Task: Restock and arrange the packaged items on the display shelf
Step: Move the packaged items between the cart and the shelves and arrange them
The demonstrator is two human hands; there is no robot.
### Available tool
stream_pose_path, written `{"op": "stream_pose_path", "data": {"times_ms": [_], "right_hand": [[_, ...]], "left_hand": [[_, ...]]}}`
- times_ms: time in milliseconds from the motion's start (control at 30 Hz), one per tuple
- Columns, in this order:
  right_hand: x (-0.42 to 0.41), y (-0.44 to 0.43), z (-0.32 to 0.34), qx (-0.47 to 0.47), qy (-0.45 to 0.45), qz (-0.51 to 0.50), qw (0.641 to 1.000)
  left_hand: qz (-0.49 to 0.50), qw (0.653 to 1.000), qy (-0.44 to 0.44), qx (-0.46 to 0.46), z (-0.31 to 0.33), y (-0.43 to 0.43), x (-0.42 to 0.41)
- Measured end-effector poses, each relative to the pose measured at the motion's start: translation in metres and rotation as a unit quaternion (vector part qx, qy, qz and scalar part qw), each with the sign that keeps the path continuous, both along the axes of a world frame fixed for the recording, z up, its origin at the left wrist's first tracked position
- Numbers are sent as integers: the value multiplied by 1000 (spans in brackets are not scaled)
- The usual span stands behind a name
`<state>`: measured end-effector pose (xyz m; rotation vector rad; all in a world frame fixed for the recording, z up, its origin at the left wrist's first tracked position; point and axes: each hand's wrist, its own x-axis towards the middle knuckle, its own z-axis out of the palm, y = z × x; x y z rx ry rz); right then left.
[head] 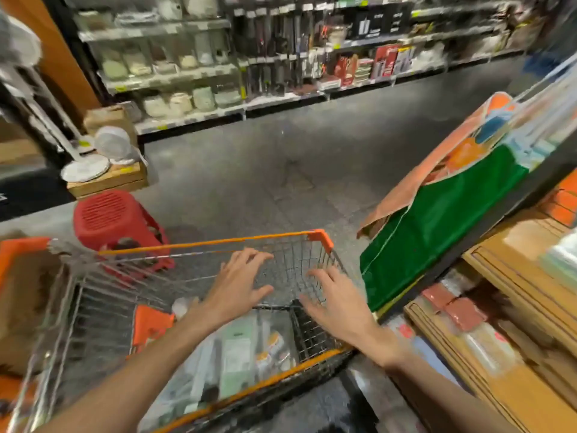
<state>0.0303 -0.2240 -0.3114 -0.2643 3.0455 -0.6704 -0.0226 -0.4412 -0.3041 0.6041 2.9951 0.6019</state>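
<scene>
- Two hands are hovering over the cart: left hand (240,282) and right hand (337,304) are both spreading their fingers, staying apart from each other and gripping nothing.
- Wire cart (218,242) with orange trim is sitting right in front, carrying the packaged items (237,354) in clear wrap at its near end.
- Red stool (109,217) is standing just past the cart.
- Display shelf (515,276) is running along the right, with a green and orange pack (443,220) leaning off its upper ledge.
- Crockery shelves (175,76) are lining the far side of the aisle, pretty blurry.
</scene>
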Motion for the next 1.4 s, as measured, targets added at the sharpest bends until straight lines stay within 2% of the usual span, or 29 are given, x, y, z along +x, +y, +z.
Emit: {"op": "stream_pose_path", "data": {"times_ms": [67, 200, 400, 500, 733, 867, 1000, 1100, 1200, 1300, 1400], "right_hand": [[3, -30, -26, 9, -45, 27, 999], [4, -52, -64, 23, -164, 6, 986], [-7, -68, -131, 59, -284, -7, 957], [-23, -68, -176, 45, -350, 5, 936], [-59, -88, -252, 42, -445, -7, 895], [-69, -98, -286, 47, -481, -28, 875], [-73, -109, -312, 18, -512, -98, 853], [-75, -115, -325, 16, -514, -113, 850], [-81, -115, -328, 33, -525, -94, 845], [-84, -109, -322, 36, -520, -94, 848], [-92, -99, -310, 28, -513, -110, 851]], "left_hand": [[58, 995, -75, -4, -32, -42, 22], [137, 971, -196, 14, -88, -83, 52], [235, 903, -359, 38, -163, -97, 74], [278, 871, -402, 48, -194, -86, 75], [330, 823, -460, 40, -258, -50, 63], [351, 823, -445, -28, -272, -31, 52], [342, 844, -384, -151, -280, -31, 41], [342, 841, -383, -170, -292, -36, 34], [366, 831, -409, -92, -294, -39, 28], [456, 787, -414, 34, -280, -50, 24], [503, 755, -400, 129, -263, -70, 20]]}}
